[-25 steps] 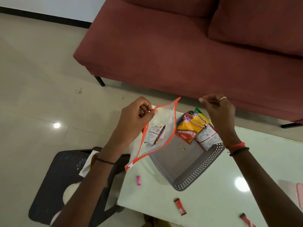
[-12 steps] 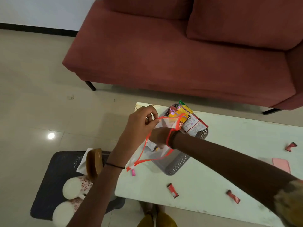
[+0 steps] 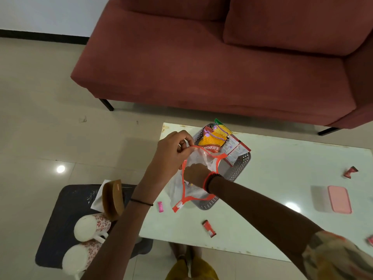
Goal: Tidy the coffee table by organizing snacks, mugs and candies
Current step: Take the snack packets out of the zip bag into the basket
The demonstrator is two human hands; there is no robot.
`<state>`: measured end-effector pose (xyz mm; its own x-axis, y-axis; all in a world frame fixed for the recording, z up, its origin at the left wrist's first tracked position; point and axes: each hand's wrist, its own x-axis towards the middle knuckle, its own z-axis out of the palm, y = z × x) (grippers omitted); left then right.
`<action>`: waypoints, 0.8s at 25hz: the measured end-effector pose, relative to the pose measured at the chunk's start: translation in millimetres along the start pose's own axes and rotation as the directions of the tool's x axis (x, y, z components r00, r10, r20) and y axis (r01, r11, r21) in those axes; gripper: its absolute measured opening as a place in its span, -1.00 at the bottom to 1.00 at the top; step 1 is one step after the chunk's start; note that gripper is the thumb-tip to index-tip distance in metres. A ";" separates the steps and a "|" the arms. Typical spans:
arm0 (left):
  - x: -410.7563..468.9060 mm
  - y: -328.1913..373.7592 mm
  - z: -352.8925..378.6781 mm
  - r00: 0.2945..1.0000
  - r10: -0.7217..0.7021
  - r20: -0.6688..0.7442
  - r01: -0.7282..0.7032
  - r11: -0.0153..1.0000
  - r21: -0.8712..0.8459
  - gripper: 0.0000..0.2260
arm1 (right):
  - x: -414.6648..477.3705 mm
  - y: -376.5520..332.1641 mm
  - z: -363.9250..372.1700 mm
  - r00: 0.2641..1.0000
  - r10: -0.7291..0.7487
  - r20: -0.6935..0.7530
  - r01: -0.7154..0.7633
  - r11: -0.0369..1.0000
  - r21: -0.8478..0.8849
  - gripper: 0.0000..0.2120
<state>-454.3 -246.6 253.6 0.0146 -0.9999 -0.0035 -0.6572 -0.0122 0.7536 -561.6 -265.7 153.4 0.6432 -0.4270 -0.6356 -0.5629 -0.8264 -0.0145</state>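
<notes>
The orange-edged clear pouch point(image 3: 177, 188) hangs over the grey basket point(image 3: 240, 168) at its near end on the bench point(image 3: 272, 178). The left grip point(image 3: 171, 154) pinches its rim, while the right grip point(image 3: 196, 174) reaches inside with fingers hidden, so I cannot tell whether it holds anything. This is likely the candy-bagging step; the next move calls for reaching to the loose candy point(image 3: 209, 228) nearby.

head cam | looks steeply down and forward | close above coffee table point(image 3: 282, 188) | sofa point(image 3: 201, 67) across top

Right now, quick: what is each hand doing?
Left hand: pinching the zip pouch rim, holding it open.
Right hand: inside the pouch; grip cannot be told.
</notes>
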 end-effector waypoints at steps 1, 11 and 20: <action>1.0 -3.0 0.9 1.000 -0.008 -0.012 0.008 1.000 0.005 -0.87 | -2.2 0.4 -2.8 0.998 -0.008 -0.058 0.008 1.000 0.001 -0.81; 36.6 -40.5 -13.1 0.993 -0.118 -0.005 0.118 0.991 0.068 -0.86 | -38.7 35.8 -60.7 0.923 0.084 -0.377 0.057 0.936 0.347 -0.65; 72.1 -58.4 -40.3 0.965 -0.251 0.078 0.258 0.960 -0.105 -0.93 | -94.1 112.5 -100.5 0.722 0.365 -0.589 0.176 0.726 0.665 -0.81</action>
<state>-384.6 -317.6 235.8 0.1203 -0.9623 -0.2438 -0.5486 -0.2691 0.7916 -633.4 -355.3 289.2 0.5644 -0.8254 -0.0097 -0.6407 -0.4306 -0.6357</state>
